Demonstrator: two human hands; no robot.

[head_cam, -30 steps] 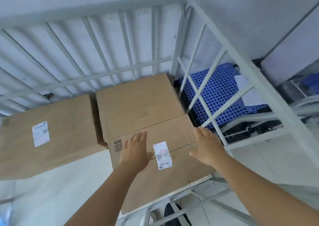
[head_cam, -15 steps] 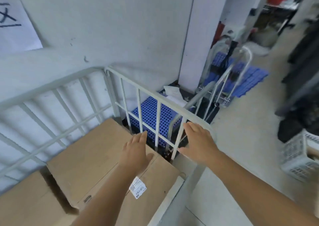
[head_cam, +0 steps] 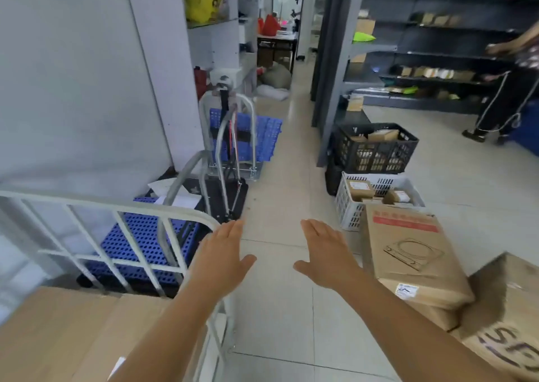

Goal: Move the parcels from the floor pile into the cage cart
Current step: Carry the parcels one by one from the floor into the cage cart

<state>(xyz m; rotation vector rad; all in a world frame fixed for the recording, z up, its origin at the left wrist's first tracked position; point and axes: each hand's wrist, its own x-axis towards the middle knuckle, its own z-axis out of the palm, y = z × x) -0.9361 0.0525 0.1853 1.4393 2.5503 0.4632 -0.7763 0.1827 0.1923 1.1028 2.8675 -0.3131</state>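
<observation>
- Two bare hands are seen at the centre of the frame, extended forward above the tiled floor [head_cam: 280,317]; nothing is grasped by either.
- The left hand [head_cam: 221,255] is held flat, its fingers straight and pressed together, the thumb set apart toward the right; it lies just beside the rounded corner rail of the cage cart [head_cam: 122,206].
- The right hand [head_cam: 329,255] is likewise flat, fingers together, thumb splayed to the left, and is well apart from any parcel.
- The cage cart occupies the lower left of the frame; brown parcels in the cart [head_cam: 58,332] are partly visible behind its white bars, their tops level.
- The floor pile is found at the lower right. Its uppermost printed parcel [head_cam: 408,250] lies flat, its long axis running from the frame's bottom toward its top, the red-banded end pointing away from the camera.
- A larger lettered parcel [head_cam: 507,317] sits at the right edge, apparently tilted, though blur there limits certainty.
- A white basket [head_cam: 350,209] and a black crate [head_cam: 376,151] of small boxes are seen beyond the pile.
</observation>
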